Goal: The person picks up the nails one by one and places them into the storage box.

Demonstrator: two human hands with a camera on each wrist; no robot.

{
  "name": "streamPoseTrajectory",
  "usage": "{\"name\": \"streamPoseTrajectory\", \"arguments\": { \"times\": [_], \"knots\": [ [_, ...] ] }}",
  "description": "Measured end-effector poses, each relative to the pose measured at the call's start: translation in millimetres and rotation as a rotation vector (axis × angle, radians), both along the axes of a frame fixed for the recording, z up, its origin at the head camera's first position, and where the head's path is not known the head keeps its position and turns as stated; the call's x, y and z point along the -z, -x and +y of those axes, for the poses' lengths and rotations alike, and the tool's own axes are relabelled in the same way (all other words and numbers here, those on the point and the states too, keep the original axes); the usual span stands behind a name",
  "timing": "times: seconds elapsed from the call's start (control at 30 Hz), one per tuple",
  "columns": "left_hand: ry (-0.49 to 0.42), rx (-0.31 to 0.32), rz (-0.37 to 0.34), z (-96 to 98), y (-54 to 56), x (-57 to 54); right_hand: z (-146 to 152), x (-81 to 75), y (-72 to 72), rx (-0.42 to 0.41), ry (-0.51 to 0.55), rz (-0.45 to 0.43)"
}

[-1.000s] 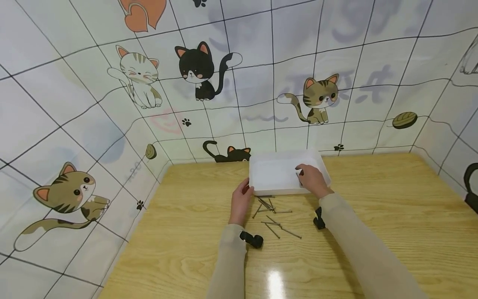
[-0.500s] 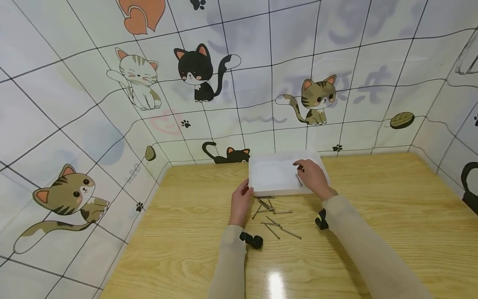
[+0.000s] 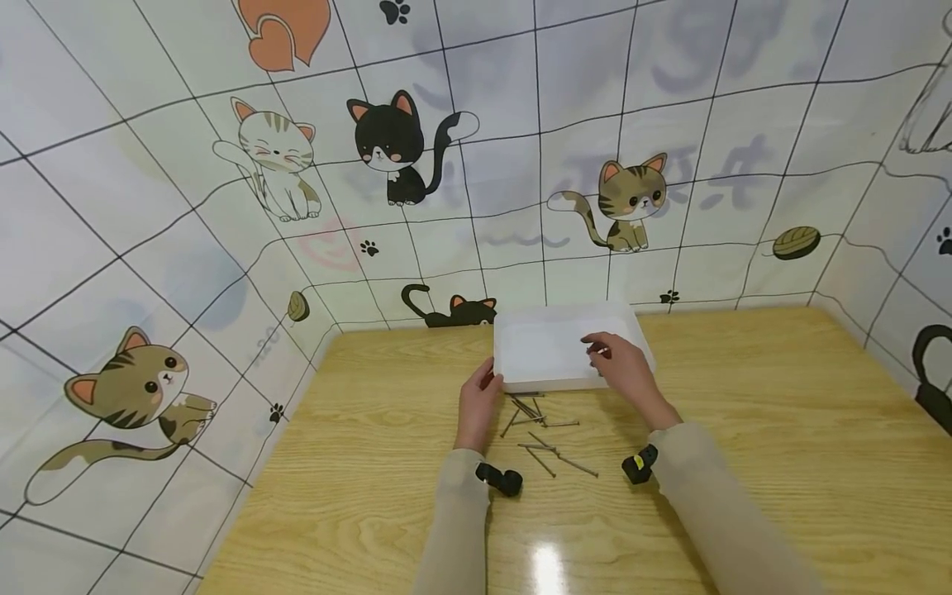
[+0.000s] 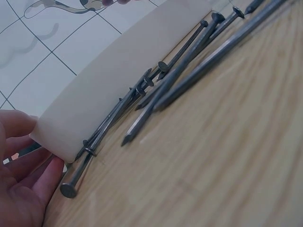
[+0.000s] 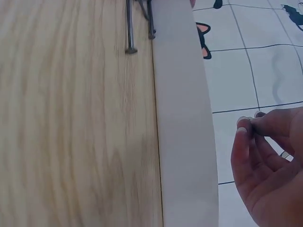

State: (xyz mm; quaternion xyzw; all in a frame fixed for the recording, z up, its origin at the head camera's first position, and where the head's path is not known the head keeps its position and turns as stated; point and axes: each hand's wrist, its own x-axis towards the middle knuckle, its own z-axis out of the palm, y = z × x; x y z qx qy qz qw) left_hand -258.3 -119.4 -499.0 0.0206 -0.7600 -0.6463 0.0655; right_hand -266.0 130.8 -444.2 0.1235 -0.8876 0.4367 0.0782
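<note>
On my feed the white tray [image 3: 550,385] sits open-side up on the wooden table [image 3: 357,446], its long axis running left to right. The left hand [image 3: 478,405] grips its near left corner. Over the tray's right part, the right hand [image 3: 623,368] has thumb and fingertips drawn together; I can't tell whether anything is between them. Nails [image 3: 578,466] lie in front: one nearly parallel to the tray's near wall, others crossing in a loose pile, several slanting down to the right. The nearest two slanted ones point away from me, heads toward me.
</note>
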Motion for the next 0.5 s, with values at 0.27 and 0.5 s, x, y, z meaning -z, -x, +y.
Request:
{"name": "streamPoseTrajectory", "arguments": {
  "times": [0.27,0.5],
  "knots": [
    [0.03,-0.009,0.042,-1.4,-1.2,2.1,-10.6,2.4,-18.6,-0.027,0.047,-0.026],
    [0.008,0.003,0.013,-0.1,-0.1,0.2,-13.0,3.9,-26.7,-0.024,0.084,-0.063]
  ]
}}
